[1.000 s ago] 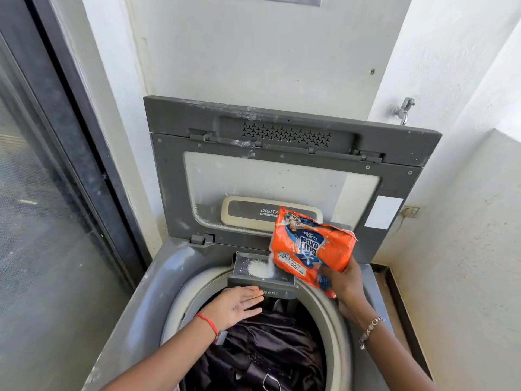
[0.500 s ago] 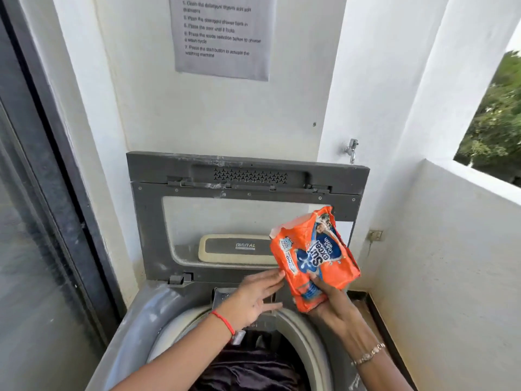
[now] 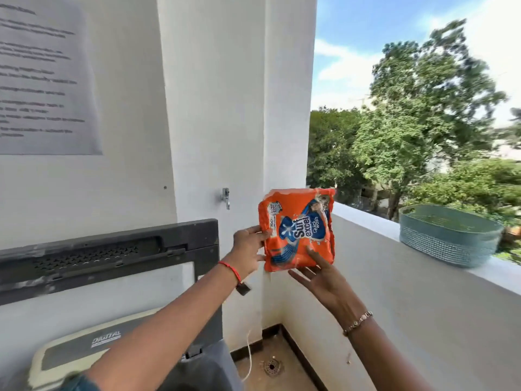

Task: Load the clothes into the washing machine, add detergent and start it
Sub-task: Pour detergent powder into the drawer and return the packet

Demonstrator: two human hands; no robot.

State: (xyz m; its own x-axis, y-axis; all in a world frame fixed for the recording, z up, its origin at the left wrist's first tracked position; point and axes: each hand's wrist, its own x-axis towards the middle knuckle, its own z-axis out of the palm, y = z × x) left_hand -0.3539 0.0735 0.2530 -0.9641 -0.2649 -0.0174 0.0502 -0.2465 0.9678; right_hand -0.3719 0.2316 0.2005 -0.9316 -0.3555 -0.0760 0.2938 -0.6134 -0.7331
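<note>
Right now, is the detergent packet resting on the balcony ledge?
No, the detergent packet is held up in the air between the left hand and right hand, short of the ledge.

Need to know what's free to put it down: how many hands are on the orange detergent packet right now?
2. The left hand grips the left edge of the orange plastic detergent packet; the right hand, fingers spread, supports its bottom edge. The packet's back is hidden.

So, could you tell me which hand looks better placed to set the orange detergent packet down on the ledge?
Probably the left hand: it pinches the orange detergent packet by its edge, while the right hand lies open beneath, though nearer the white ledge.
</note>
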